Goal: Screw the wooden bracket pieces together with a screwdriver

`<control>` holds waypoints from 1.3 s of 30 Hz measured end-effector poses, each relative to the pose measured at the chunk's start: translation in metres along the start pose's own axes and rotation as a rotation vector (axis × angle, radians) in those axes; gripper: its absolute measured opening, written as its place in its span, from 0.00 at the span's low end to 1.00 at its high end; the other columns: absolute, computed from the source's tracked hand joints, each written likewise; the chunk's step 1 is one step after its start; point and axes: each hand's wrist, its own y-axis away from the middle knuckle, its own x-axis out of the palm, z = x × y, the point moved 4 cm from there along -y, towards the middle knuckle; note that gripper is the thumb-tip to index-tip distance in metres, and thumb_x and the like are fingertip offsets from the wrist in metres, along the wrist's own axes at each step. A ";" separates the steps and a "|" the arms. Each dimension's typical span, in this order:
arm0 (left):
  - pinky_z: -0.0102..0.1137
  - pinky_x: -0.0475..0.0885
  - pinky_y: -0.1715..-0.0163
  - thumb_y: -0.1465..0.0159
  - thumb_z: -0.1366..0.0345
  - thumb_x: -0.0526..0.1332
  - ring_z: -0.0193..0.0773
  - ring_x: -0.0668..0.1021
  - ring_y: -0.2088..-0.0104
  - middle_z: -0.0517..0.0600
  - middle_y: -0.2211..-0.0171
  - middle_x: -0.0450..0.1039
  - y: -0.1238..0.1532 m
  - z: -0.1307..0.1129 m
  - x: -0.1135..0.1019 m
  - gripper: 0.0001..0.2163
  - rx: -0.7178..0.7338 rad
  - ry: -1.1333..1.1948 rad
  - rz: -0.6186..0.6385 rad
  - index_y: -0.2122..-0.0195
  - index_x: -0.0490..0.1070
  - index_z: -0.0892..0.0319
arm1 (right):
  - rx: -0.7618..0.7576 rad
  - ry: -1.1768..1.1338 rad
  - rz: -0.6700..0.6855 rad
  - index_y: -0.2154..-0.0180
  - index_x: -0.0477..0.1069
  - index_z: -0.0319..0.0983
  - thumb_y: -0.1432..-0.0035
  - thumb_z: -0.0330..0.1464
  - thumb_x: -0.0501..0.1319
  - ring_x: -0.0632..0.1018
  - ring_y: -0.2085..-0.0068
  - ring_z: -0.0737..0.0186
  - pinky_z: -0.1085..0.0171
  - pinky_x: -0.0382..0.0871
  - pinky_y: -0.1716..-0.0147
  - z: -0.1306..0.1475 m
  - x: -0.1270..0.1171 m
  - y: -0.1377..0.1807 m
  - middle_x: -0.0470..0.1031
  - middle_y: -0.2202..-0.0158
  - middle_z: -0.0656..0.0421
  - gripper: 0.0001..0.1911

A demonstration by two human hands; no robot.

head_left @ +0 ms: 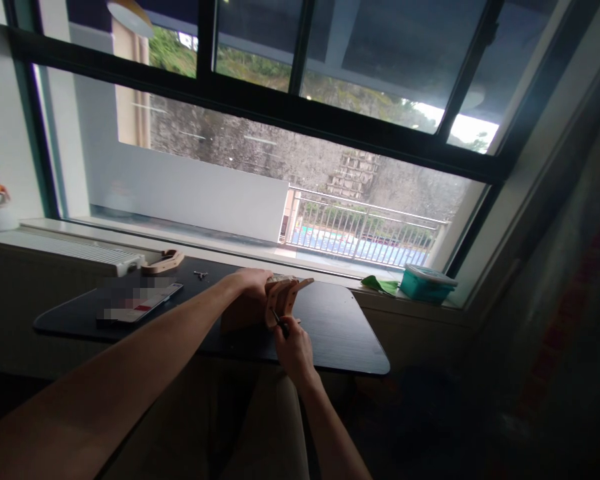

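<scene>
A light-brown wooden assembly with angled, hole-drilled side pieces stands tilted on the dark table. My left hand grips its top from the far left, with the fingers partly hidden. Low on the near side piece, the thin shaft of a dark screwdriver points at the wood. My right hand is closed round the handle; whether the tip sits in a screw is too small to tell. Several small metal screws lie on the table beyond my left forearm.
Another curved wooden piece lies at the table's back left, by the radiator. A flat package, partly blurred, lies at the left. On the sill to the right are a teal lidded box and a green leaf-shaped item.
</scene>
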 end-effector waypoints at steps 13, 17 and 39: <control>0.32 0.71 0.62 0.58 0.55 0.67 0.49 0.77 0.56 0.50 0.58 0.77 0.006 -0.003 -0.004 0.26 0.026 0.046 0.007 0.57 0.69 0.55 | -0.313 0.109 -0.128 0.56 0.70 0.39 0.39 0.32 0.51 0.78 0.67 0.60 0.66 0.63 0.69 0.002 -0.005 0.010 0.78 0.64 0.57 0.12; 0.32 0.71 0.60 0.56 0.57 0.69 0.48 0.76 0.56 0.50 0.57 0.77 0.004 0.000 -0.003 0.26 0.028 0.051 0.010 0.55 0.69 0.56 | -0.294 0.145 -0.149 0.60 0.71 0.40 0.38 0.34 0.51 0.78 0.69 0.61 0.67 0.61 0.70 -0.001 -0.006 0.009 0.78 0.68 0.57 0.12; 0.32 0.71 0.60 0.58 0.54 0.68 0.49 0.76 0.54 0.51 0.55 0.76 0.007 -0.004 -0.005 0.28 0.008 0.034 0.012 0.54 0.68 0.54 | -0.293 0.068 -0.233 0.59 0.70 0.39 0.38 0.32 0.51 0.78 0.65 0.62 0.67 0.64 0.66 0.007 -0.013 0.013 0.78 0.65 0.57 0.11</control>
